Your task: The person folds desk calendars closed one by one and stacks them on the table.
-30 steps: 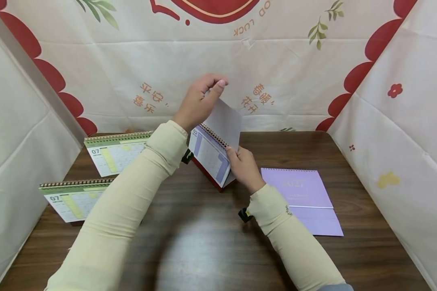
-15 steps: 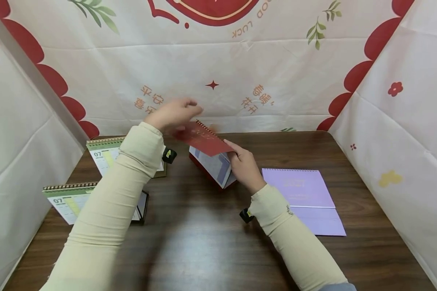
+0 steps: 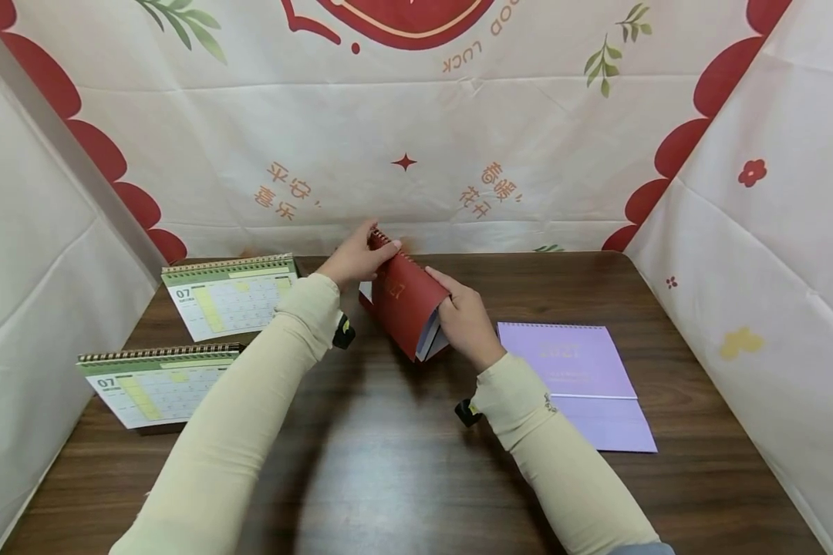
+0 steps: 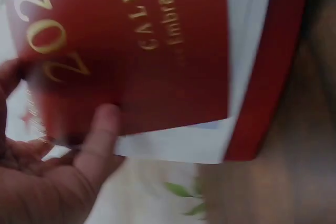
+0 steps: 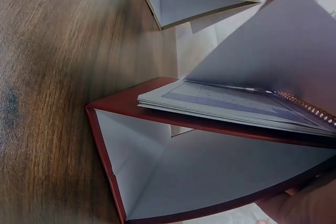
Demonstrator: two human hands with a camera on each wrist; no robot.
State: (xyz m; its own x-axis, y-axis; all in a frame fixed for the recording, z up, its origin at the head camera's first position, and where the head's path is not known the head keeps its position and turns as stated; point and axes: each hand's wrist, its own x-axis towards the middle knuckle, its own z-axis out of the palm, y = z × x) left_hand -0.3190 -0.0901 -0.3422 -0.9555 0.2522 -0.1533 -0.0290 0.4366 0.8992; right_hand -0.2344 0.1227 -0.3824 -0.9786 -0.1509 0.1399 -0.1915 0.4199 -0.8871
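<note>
A red spiral-bound desk calendar (image 3: 409,308) stands angled on the table, its gold-lettered cover over the front. My left hand (image 3: 354,258) pinches its upper left corner by the spiral. In the left wrist view, the left hand's thumb (image 4: 102,135) lies on the red cover (image 4: 173,77), with white pages showing past the cover's edge. My right hand (image 3: 468,320) grips the calendar's right end near the top. From the right wrist, the calendar's open triangular stand (image 5: 210,177) shows, its cover (image 5: 283,51) tilted away from the pages. Part of the right hand (image 5: 315,203) is dim at the lower corner.
Two green-topped desk calendars, a rear one (image 3: 232,297) and a front one (image 3: 160,385), stand at the left; the left sleeve overlaps the front one. A purple calendar (image 3: 576,378) lies flat on the wooden table (image 3: 701,462) at the right. Patterned cloth (image 3: 527,116) hangs behind.
The cover, first raised behind the spiral, has come over to the front and down onto the pages. My left hand went left and down, then back to the spiral. The right hand stayed.
</note>
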